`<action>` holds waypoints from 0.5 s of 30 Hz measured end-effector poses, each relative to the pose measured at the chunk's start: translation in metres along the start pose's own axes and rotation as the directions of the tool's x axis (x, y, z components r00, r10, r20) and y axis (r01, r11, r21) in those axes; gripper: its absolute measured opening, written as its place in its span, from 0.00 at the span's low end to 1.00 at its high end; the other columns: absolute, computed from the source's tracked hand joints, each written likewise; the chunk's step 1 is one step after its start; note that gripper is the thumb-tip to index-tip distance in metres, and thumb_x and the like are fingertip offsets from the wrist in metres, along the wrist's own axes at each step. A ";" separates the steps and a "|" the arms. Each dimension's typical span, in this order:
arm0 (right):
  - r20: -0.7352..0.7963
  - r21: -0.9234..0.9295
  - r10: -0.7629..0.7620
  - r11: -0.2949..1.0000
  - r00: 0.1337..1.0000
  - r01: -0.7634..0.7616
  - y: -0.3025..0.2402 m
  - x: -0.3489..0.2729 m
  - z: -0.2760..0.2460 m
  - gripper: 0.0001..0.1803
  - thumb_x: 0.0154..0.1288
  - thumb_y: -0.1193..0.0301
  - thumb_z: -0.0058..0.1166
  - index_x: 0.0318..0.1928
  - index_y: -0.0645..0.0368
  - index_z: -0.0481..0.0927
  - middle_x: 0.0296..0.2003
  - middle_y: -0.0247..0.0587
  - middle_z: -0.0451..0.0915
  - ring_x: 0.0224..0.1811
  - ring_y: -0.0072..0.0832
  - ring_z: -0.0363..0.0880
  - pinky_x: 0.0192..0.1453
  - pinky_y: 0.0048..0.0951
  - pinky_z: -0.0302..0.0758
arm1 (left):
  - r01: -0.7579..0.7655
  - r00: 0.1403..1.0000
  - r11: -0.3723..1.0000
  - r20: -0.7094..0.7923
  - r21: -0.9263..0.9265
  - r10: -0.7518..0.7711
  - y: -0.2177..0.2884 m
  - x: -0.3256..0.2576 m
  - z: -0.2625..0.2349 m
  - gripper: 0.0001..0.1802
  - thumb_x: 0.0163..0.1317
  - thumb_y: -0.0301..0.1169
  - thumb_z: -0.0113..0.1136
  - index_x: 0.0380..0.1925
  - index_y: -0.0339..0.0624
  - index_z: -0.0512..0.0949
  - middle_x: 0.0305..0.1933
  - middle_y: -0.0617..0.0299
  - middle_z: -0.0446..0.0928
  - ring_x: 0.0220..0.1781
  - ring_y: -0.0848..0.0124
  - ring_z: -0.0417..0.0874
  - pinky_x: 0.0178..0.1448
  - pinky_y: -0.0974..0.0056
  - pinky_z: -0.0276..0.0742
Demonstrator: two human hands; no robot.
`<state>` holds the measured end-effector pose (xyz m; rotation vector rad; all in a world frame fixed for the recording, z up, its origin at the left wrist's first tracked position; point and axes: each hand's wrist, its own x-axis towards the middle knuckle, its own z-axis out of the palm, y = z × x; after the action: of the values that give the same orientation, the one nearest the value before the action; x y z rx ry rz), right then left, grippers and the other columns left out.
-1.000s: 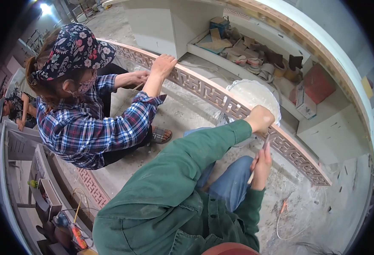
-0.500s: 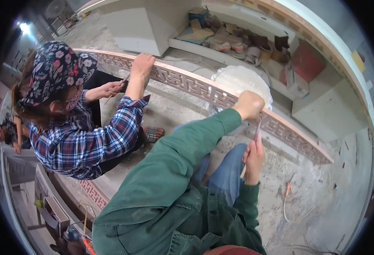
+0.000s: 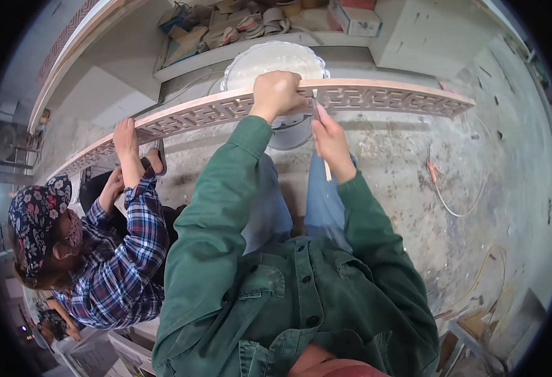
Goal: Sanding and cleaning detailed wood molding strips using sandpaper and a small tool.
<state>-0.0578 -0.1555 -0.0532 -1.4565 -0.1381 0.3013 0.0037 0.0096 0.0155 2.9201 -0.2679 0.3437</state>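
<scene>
The view has swung round: the long carved board point(image 3: 222, 108) now runs nearly straight across, where a moment ago it slanted down to the right. So the spot being worked on sits more straight ahead. The left hand point(image 3: 279, 94) is still curled over the board's top edge, fingers bent; I can't tell how its hidden tips press. The right hand point(image 3: 334, 141) still pinches a thin tool point(image 3: 317, 112) — its tip is up by the board, just right of the left fingers. Counting: one tool, one long board, one round tub point(image 3: 288, 135) by the left fingers, one orange-ended cord point(image 3: 432, 171) well right of the right fingers. Left of them all, a co-worker point(image 3: 122, 251) has two hands — one on the board, one lower.
</scene>
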 end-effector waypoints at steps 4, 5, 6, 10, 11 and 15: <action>-0.092 -0.017 -0.167 0.986 0.982 0.166 0.035 -0.011 0.000 0.26 0.71 0.74 0.45 0.68 0.58 0.65 0.26 0.24 0.69 0.22 0.13 0.64 0.23 0.19 0.64 | -0.030 0.999 1.000 -0.020 0.010 0.030 0.007 0.003 0.006 0.17 0.37 0.46 0.71 0.25 0.50 0.84 0.28 0.55 0.83 0.34 0.57 0.85 0.39 0.55 0.79; -0.085 -0.008 -0.168 0.986 0.982 0.168 0.029 -0.018 0.003 0.26 0.71 0.74 0.45 0.68 0.58 0.65 0.26 0.24 0.69 0.22 0.13 0.64 0.23 0.19 0.64 | -0.033 0.999 0.999 -0.016 0.030 0.034 -0.001 0.000 0.005 0.18 0.37 0.47 0.71 0.26 0.49 0.84 0.28 0.55 0.83 0.34 0.57 0.85 0.38 0.55 0.79; -0.039 0.092 -0.022 0.995 0.999 0.026 0.014 -0.032 0.003 0.26 0.71 0.74 0.46 0.69 0.58 0.64 0.29 0.25 0.71 0.25 0.14 0.67 0.28 0.19 0.67 | -0.038 0.999 0.999 -0.006 0.031 0.038 -0.003 -0.002 0.001 0.18 0.37 0.47 0.71 0.26 0.49 0.84 0.28 0.55 0.83 0.34 0.57 0.85 0.38 0.55 0.79; -0.037 0.085 0.037 0.996 0.999 -0.033 -0.008 -0.043 -0.003 0.26 0.71 0.73 0.47 0.68 0.60 0.64 0.37 0.32 0.78 0.36 0.20 0.74 0.43 0.23 0.73 | -0.012 0.998 0.999 0.064 0.033 0.010 0.002 -0.002 -0.005 0.19 0.37 0.49 0.73 0.26 0.50 0.84 0.28 0.55 0.83 0.34 0.57 0.85 0.38 0.54 0.79; -0.065 0.000 -0.120 0.993 0.991 0.120 -0.010 -0.040 0.003 0.25 0.70 0.73 0.47 0.67 0.61 0.65 0.37 0.35 0.79 0.37 0.22 0.75 0.45 0.25 0.74 | -0.003 0.999 0.999 0.050 0.038 0.001 0.001 -0.002 -0.005 0.19 0.37 0.49 0.73 0.26 0.50 0.84 0.28 0.55 0.83 0.34 0.57 0.85 0.37 0.54 0.78; -0.083 -0.225 -0.297 0.936 0.951 0.273 0.010 0.002 0.005 0.25 0.68 0.72 0.48 0.65 0.61 0.67 0.43 0.54 0.80 0.44 0.38 0.80 0.52 0.31 0.73 | 0.040 0.995 0.999 0.092 -0.001 -0.040 0.000 0.003 -0.001 0.19 0.39 0.49 0.73 0.25 0.48 0.82 0.26 0.56 0.82 0.32 0.55 0.84 0.35 0.53 0.76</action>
<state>-0.0585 -0.1496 -0.0629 -1.6358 -0.2918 -0.0384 0.0062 0.0097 0.0168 2.9382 -0.2221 0.2031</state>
